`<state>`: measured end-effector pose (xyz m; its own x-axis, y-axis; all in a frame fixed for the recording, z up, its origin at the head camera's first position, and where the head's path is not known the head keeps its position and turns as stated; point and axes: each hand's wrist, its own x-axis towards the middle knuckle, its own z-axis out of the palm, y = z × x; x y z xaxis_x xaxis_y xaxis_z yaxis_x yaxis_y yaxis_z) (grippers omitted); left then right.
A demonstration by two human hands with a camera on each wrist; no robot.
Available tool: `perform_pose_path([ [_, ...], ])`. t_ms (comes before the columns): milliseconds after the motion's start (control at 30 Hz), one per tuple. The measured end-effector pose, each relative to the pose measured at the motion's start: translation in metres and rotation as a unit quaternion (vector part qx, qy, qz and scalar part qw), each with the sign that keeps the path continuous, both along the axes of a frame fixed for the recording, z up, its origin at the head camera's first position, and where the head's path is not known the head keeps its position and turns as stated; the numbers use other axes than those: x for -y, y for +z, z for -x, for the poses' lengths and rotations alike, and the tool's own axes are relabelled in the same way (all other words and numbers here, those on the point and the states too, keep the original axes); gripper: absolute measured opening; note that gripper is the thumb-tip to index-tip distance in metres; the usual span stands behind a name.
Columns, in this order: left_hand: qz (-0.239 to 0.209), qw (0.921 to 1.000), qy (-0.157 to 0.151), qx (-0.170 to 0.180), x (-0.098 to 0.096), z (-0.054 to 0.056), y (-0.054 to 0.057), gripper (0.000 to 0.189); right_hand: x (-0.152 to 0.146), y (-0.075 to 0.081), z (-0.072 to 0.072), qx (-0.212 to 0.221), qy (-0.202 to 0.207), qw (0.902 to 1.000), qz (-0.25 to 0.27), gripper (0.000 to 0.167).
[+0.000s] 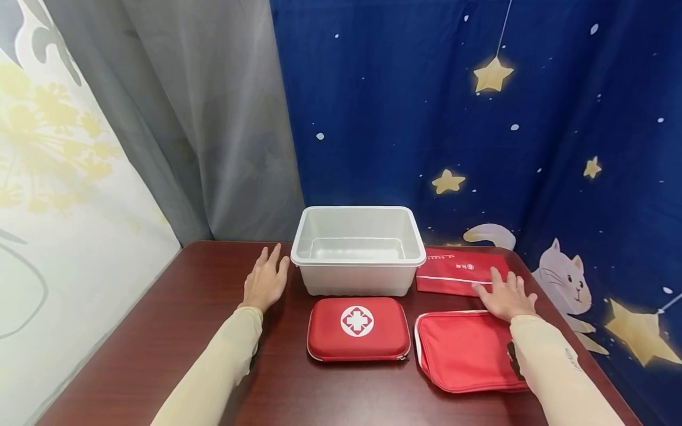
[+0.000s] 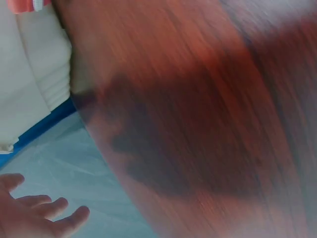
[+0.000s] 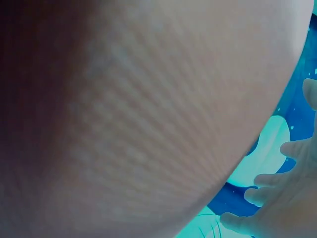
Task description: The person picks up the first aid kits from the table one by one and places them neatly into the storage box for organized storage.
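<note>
My left hand (image 1: 265, 281) reaches over the table just left of a white plastic bin (image 1: 351, 279), its fingers spread and holding nothing. In the left wrist view those fingers (image 2: 69, 221) show loosely extended near the table edge. On the other side, my right hand (image 1: 505, 296) is over the flat red pouch (image 1: 453, 272) with white print, fingers spread. A second red pouch (image 1: 463, 355) with white piping lies below that hand, partly covered by the forearm. Between the arms, in front of the bin, sits a red first aid case (image 1: 341, 338) with a white cross emblem and a zipper.
All of it stands on a dark reddish wooden table (image 1: 224, 266). Behind the table hang a grey curtain (image 1: 213, 118) and a blue curtain (image 1: 383, 106) with stars and a cat. A pale patterned curtain (image 1: 64, 207) is at the left.
</note>
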<state>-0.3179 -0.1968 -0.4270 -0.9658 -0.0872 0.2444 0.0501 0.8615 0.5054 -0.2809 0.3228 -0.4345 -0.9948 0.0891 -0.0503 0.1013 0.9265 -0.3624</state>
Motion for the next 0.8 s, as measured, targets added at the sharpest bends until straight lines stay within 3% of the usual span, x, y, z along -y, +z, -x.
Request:
perform_pose_path([
  [300, -0.095, 0.9939, 0.018, -0.053, -0.011, -0.001, 0.008, 0.056, -0.012, 0.001, 0.003, 0.013, -0.032, 0.9994, 0.000, 0.087],
  [467, -0.133, 0.9864, -0.037, -0.090, -0.016, 0.001, 0.010, 0.053, -0.021, 0.002, 0.009, 0.031, -0.037, 0.9987, 0.014, 0.095],
  [600, -0.148, 0.9808, -0.086, -0.093, -0.022, 0.000, 0.008, 0.052, -0.024, 0.001, 0.012, 0.046, -0.038, 0.9979, 0.026, 0.098],
  [800, -0.154, 0.9762, -0.116, -0.099, -0.031, -0.001, 0.011, 0.051, -0.028, -0.001, 0.015, 0.073, -0.052, 0.9948, 0.049, 0.101],
])
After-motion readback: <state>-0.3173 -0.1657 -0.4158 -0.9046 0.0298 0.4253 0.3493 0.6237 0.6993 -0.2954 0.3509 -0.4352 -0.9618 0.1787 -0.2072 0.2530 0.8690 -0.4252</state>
